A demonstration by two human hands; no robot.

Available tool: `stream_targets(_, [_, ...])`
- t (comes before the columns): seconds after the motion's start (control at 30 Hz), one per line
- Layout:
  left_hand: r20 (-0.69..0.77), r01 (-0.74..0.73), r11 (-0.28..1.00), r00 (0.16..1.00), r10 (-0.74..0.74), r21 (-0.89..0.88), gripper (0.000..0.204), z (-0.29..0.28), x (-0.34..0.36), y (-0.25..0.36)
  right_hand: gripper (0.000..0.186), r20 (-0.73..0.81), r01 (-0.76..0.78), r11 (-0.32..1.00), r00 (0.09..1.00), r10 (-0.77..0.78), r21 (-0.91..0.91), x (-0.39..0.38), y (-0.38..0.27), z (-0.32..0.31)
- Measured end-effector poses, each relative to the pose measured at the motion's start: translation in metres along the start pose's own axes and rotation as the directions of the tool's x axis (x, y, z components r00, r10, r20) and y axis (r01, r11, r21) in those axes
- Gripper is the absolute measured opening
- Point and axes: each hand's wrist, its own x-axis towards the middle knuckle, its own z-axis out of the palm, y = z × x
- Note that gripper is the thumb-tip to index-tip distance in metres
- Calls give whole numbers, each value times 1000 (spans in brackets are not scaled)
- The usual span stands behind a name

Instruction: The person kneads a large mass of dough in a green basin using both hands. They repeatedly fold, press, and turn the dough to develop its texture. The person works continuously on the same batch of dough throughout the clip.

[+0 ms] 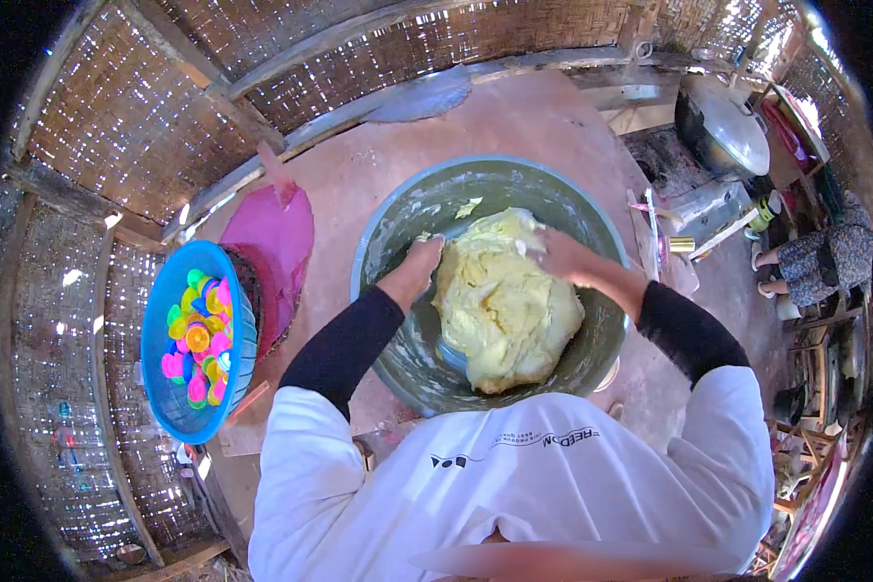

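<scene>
A large mass of pale yellow dough (504, 310) lies in a wide, deep green basin (398, 373), with smears and a small scrap of dough on the wall. My left hand (421, 264) is at the dough's left edge, its fingertips coated white and partly hidden, so their closure is unclear. On the upper right side of the dough my right hand (561, 256) has its fingers curled against the dough, somewhat blurred. Both forearms, in dark sleeves, reach over the basin's near rim.
The basin stands on a pinkish table top (543, 116). To the left, a blue plastic basket (165, 388) holds many colourful small cups beside a pink flat sheet (272, 233). A large lidded pot (727, 126) sits at the far right. Another person's legs (771, 272) show beyond it.
</scene>
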Motion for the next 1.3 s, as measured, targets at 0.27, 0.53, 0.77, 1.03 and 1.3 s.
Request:
stream_targets(0.27, [-82,64,994,994,-70,-84,50,-3,116,-77,47,121,32,997,992,-39,65,101,62,20])
stream_targets(0.53, [-9,-29,994,1000,29,-108,54,15,114,-87,50,234,-12,999,972,20,-38,152,35,67])
stream_targets(0.77, [170,-198,790,978,120,581,59,16,17,-73,54,236,186,955,963,-130,-232,64,2,59])
stream_targets(1.03, [536,-515,198,842,-68,834,53,44,-159,-3,56,465,456,850,832,-302,-263,-87,-25,10])
stream_targets(1.3, [199,-493,107,528,826,864,37,1,-127,79,37,8,304,906,949,-316,-294,23,-63,-48])
